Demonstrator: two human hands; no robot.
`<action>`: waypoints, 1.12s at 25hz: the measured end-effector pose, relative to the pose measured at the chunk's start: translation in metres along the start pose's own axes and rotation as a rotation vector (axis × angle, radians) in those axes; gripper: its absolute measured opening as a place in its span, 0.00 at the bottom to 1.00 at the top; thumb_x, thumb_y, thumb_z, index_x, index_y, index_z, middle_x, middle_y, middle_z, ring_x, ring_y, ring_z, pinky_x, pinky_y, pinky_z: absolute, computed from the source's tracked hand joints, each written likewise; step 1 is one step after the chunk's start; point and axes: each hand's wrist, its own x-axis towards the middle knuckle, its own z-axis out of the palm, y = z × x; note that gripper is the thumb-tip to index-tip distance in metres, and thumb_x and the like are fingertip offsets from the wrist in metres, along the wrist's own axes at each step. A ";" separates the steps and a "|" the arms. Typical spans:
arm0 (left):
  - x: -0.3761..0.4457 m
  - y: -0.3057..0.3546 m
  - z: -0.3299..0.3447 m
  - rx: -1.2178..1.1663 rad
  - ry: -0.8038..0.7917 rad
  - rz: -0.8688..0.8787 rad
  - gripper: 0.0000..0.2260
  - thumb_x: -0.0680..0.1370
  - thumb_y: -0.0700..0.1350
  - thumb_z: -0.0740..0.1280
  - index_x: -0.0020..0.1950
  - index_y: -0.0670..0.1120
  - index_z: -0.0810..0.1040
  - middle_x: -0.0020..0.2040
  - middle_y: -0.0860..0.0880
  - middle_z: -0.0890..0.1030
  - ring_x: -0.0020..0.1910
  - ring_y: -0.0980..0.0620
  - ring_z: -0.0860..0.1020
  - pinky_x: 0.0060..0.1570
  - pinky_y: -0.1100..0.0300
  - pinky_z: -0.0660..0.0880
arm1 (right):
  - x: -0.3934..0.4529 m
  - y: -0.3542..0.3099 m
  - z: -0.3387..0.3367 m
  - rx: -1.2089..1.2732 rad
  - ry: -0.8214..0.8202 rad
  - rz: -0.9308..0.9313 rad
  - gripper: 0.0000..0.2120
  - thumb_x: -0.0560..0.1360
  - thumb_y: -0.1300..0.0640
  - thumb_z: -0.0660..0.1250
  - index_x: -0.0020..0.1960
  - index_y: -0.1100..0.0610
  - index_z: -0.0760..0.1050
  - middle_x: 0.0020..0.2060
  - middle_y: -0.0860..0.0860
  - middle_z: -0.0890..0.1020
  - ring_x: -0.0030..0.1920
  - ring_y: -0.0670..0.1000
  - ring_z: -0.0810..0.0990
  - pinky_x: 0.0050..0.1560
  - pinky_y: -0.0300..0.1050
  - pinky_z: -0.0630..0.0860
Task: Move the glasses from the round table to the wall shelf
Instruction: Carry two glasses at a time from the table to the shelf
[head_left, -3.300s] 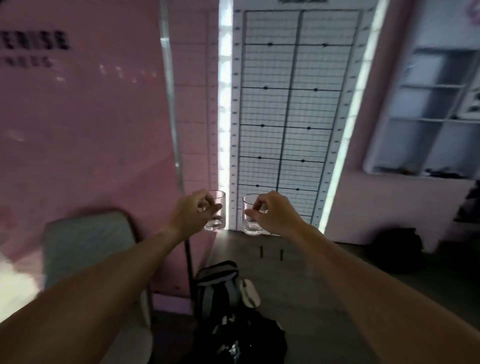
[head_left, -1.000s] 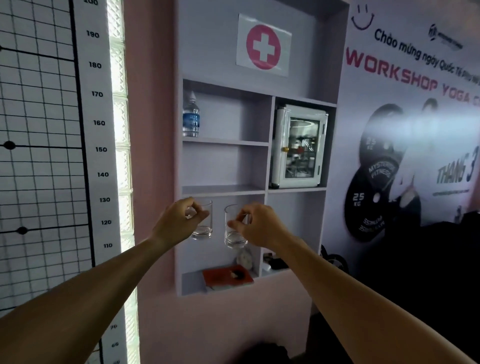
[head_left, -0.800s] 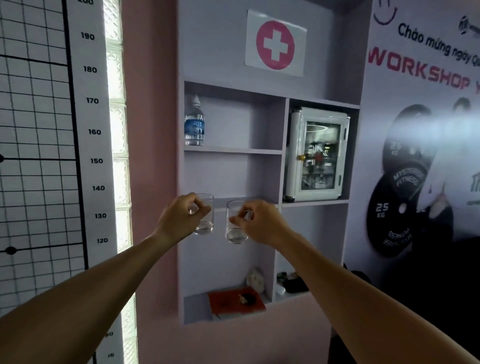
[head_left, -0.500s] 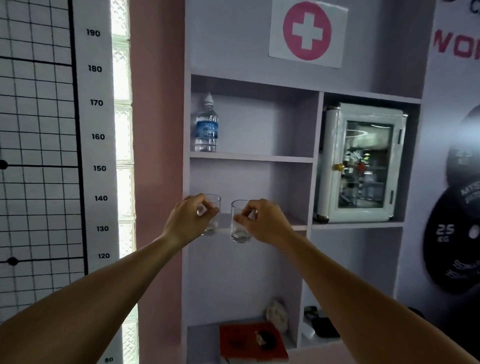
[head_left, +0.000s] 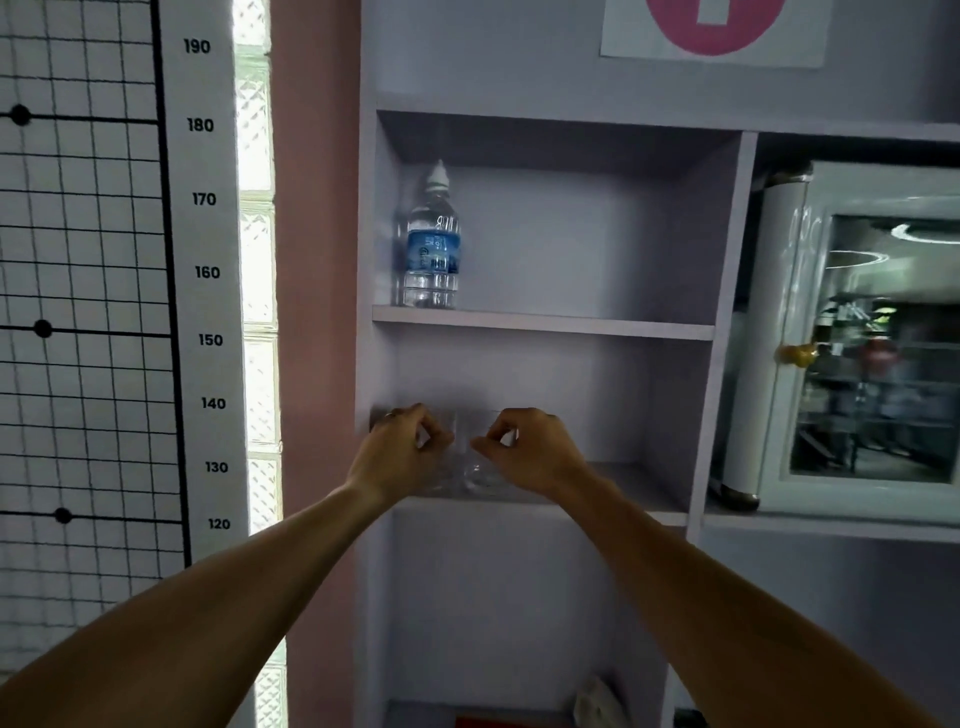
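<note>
Height chart (head_left: 208, 270) numbers 120–190 (tens); bottle (head_left: 430, 244) label unreadable.

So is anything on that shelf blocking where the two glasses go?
Nothing visible. The left hand and right hand hold the glasses at the middle shelf; the water bottle stands on the shelf above.

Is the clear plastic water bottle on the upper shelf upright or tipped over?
Upright. The clear plastic water bottle stands on its base on the upper shelf board, cap pointing up.
</note>
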 end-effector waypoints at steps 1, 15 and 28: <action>0.001 -0.002 0.003 0.007 0.002 -0.003 0.08 0.76 0.48 0.69 0.38 0.51 0.74 0.35 0.55 0.79 0.35 0.54 0.79 0.37 0.57 0.75 | 0.004 0.003 0.003 0.017 -0.012 -0.004 0.11 0.70 0.44 0.72 0.32 0.44 0.75 0.33 0.41 0.79 0.33 0.41 0.75 0.33 0.37 0.68; 0.009 -0.001 0.022 0.502 0.135 0.022 0.10 0.78 0.46 0.67 0.56 0.44 0.71 0.59 0.42 0.73 0.58 0.42 0.72 0.56 0.49 0.77 | 0.038 0.019 0.031 0.213 0.028 0.020 0.20 0.68 0.59 0.74 0.58 0.52 0.74 0.56 0.54 0.73 0.47 0.55 0.79 0.41 0.38 0.73; 0.012 -0.004 0.024 0.542 0.007 -0.067 0.08 0.76 0.38 0.66 0.54 0.41 0.81 0.52 0.41 0.84 0.50 0.42 0.82 0.49 0.52 0.81 | 0.044 0.019 0.046 0.327 -0.066 -0.006 0.19 0.71 0.65 0.70 0.59 0.52 0.72 0.44 0.53 0.81 0.43 0.52 0.80 0.40 0.40 0.79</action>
